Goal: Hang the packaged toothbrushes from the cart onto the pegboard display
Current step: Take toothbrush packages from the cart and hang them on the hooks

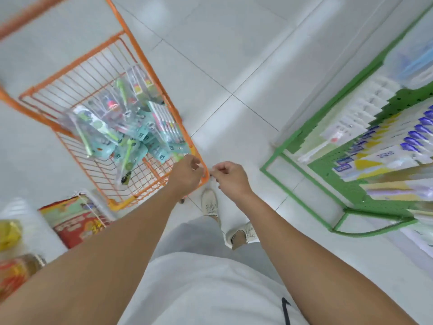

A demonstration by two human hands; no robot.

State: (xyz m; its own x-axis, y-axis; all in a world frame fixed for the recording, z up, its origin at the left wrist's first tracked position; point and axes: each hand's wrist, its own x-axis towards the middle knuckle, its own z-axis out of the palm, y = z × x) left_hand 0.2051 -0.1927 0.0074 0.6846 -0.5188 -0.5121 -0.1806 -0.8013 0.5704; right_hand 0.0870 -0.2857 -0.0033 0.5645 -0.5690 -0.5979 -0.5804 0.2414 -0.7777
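Several packaged toothbrushes (pixel 131 127), in clear and teal packs, lie heaped in the orange wire cart (pixel 70 73) at upper left. My left hand (pixel 187 174) is at the cart's near right corner, fingers curled beside the rim. My right hand (pixel 228 177) is just right of it, thumb and forefinger pressed together near that corner. The frame is blurred, so I cannot tell whether either hand holds anything. The green pegboard display (pixel 351 191) stands at the right, with rows of packaged toothbrushes (pixel 384 156) hanging on it.
White tiled floor (pixel 234 66) lies between the cart and the display. A red printed box (pixel 77 221) and yellow and orange packages (pixel 14 254) sit at lower left. My feet in white shoes (pixel 210 202) are beside the cart's near end.
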